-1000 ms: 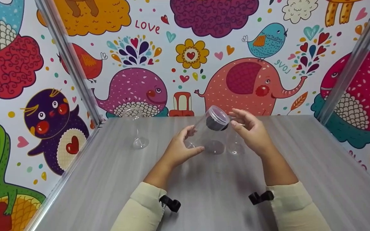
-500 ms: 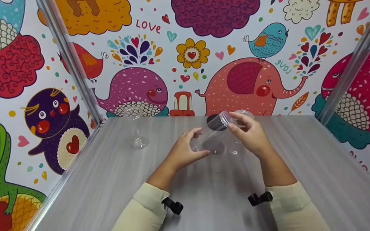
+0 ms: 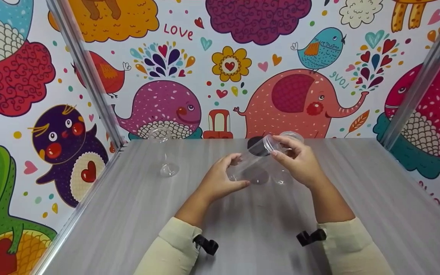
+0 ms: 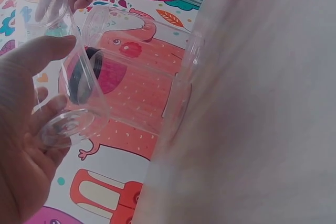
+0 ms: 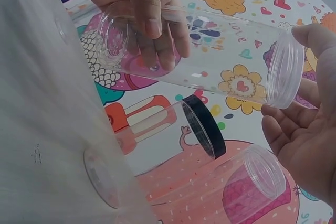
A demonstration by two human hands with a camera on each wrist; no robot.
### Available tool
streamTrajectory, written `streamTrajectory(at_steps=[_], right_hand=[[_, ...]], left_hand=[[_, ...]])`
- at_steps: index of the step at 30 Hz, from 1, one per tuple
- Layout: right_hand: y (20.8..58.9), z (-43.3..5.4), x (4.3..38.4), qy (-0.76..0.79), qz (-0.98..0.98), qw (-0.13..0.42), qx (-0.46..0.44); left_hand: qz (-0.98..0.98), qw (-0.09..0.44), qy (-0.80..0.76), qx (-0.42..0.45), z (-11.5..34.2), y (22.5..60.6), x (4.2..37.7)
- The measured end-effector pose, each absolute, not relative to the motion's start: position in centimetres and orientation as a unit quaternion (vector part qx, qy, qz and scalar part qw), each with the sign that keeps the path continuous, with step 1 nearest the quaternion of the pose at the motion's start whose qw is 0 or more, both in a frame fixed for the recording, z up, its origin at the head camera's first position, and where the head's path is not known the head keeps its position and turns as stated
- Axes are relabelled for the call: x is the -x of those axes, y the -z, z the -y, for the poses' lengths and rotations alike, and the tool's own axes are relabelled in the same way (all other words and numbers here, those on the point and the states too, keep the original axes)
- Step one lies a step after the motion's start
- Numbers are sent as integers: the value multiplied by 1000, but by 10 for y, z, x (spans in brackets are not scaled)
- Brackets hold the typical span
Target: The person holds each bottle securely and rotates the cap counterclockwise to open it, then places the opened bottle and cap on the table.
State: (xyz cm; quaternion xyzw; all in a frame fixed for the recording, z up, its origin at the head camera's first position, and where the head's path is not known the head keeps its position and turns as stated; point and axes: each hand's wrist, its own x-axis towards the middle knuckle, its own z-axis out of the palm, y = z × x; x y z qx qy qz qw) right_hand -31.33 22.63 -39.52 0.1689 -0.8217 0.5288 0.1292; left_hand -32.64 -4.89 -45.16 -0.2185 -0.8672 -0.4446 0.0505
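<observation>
A clear plastic jar is held tilted above the table, its lidded end up and to the right. My left hand grips it near the base, thumb on one side and fingers on the other. At the upper end, my right hand pinches the clear lid between thumb and fingers. Behind the held jar stands another clear jar with a black lid. Beside that one is a jar with a clear top, partly hidden by my right hand in the head view.
A further clear jar stands upright on the left of the grey table. A cartoon-printed wall closes off the back, with metal posts at the corners.
My right hand, earlier apart from the jar, has come onto its lid. The held jar has tipped further right and lowered slightly at its top. Over the last half second little has moved.
</observation>
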Motion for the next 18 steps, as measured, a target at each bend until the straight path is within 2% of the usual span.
streamTrajectory(at_steps=[12, 18], right_hand=[[397, -227, 313, -549, 792, 145, -221], [396, -226, 312, -576, 767, 130, -254]], left_hand=[[856, 27, 461, 230, 50, 452, 326], [851, 24, 467, 240, 51, 452, 327]])
